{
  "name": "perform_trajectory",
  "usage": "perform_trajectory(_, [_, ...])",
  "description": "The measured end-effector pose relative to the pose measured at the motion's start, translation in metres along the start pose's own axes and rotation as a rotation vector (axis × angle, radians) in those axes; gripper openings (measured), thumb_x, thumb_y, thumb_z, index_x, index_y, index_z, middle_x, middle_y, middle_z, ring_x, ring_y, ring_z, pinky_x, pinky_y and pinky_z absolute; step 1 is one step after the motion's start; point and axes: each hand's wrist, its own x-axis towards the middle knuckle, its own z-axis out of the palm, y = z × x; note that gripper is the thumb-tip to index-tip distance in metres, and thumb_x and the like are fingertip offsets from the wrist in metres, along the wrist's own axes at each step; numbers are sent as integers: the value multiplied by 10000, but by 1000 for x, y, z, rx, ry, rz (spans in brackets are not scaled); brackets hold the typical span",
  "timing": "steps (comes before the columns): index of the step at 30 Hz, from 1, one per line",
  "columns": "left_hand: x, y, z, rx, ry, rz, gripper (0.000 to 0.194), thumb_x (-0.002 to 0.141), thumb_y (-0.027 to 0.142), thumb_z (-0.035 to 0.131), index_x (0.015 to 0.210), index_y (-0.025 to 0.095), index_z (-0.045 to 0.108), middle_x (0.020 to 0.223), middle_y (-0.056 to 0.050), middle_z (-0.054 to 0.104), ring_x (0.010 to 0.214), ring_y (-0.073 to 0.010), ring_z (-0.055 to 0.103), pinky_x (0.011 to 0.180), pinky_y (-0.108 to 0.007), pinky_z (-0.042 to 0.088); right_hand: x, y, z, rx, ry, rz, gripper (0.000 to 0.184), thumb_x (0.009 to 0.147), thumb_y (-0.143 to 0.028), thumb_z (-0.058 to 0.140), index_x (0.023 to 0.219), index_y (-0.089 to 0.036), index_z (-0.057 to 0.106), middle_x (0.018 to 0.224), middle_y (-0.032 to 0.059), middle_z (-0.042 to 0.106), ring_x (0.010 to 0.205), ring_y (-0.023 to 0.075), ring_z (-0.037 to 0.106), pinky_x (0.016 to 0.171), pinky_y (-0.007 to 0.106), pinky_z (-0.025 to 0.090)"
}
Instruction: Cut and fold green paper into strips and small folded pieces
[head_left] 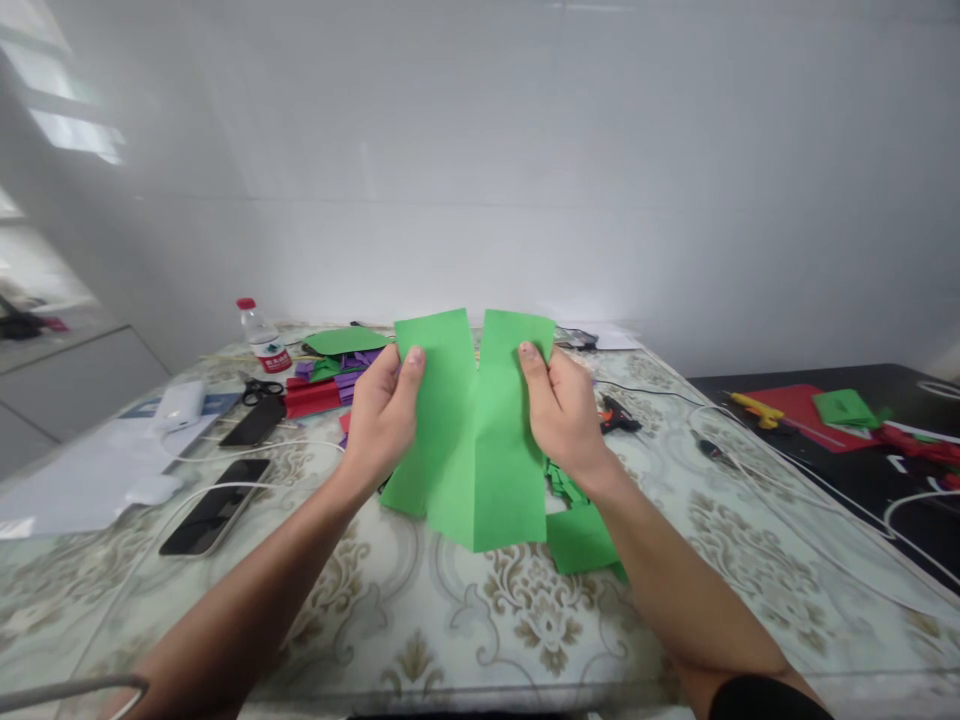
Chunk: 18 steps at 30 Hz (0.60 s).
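I hold a green sheet of paper [474, 440] up in front of me over the patterned table [465, 610]. The sheet is split from its top edge down to about the middle, so two flaps spread apart. My left hand [384, 415] pinches the left flap with the thumb on its face. My right hand [559, 410] pinches the right flap the same way. More green paper pieces [581, 535] lie on the table just below my right wrist.
Two phones [216, 518] and white cables lie at the left, with black scissors [262, 390], a water bottle [262, 340] and red, purple and green paper scraps [330, 385] behind. A glue gun [619, 418] sits to the right. A black table [885, 470] at far right holds more paper.
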Motion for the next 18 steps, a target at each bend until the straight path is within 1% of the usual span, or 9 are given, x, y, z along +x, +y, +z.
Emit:
perform_trajectory(2, [1,-2,0,-42,-76,-55,539,949,600,600,658,225,344,625,44,285,564,-130,261,512,-287,226,0,1,0,-6,3,-2,464,1064,-536,437,710,-242,377,596,-41,395,551,142,354,545,311,257])
perform_trajectory(4, [1,-4,0,-62,-110,-81,549,937,611,606,646,221,353,617,43,289,565,-128,265,513,-286,219,1,2,0,-16,6,-10,457,1066,-519,439,708,-243,368,595,-42,388,549,142,351,545,313,253])
perform_trajectory(8, [1,-7,0,-15,-50,-18,545,944,579,613,631,220,347,612,46,275,558,-126,240,513,-295,197,1,2,1,-26,1,-20,426,1073,-456,445,711,-242,372,589,-44,383,539,138,352,541,313,254])
perform_trajectory(12, [-3,-3,1,50,-13,44,476,996,527,559,673,223,386,628,41,310,563,-135,275,528,-305,225,1,2,1,-39,25,-24,411,1072,-417,448,709,-240,375,587,-47,383,534,131,347,537,309,251])
perform_trajectory(16, [-5,0,1,101,33,77,468,1015,509,537,683,228,364,618,46,296,552,-137,268,523,-312,217,1,3,2,-32,59,-19,382,1069,-392,454,725,-234,405,615,-41,429,551,126,379,547,301,279])
perform_trajectory(18, [-5,1,1,114,47,80,467,1017,496,540,680,229,356,612,49,288,545,-134,261,516,-311,210,1,4,2,-17,72,4,386,1059,-412,473,721,-231,424,623,-36,447,561,126,396,550,295,295])
